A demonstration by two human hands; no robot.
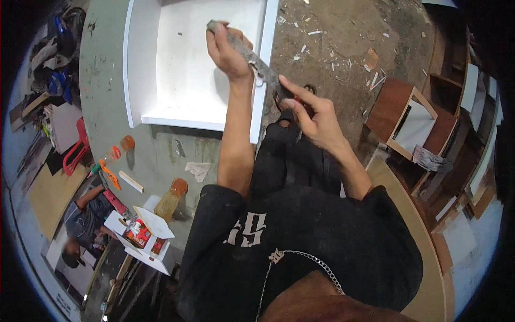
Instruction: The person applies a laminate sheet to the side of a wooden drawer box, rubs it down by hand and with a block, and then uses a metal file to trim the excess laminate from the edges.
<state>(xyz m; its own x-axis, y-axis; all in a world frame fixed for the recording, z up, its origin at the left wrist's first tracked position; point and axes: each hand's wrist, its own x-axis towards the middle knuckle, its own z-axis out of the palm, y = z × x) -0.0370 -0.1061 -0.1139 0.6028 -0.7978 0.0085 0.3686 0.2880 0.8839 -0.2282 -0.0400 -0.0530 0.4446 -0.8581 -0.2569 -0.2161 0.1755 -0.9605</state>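
Observation:
My left hand is closed round one end of a long, narrow, worn grey tool; its exact kind is hard to make out. The tool slants down to the right over the side wall of a white box-like cabinet. At the tool's lower end, my right hand has its forefinger and thumb on either side of it, apparently gripping it. The other fingers of that hand are curled and partly hidden. The cabinet lies open side up on a greenish table.
On the table are an orange-capped bottle, a smaller bottle, a crumpled cloth and an open white carton. A co-worker is at the lower left. Wooden cabinets stand right; scraps litter the floor.

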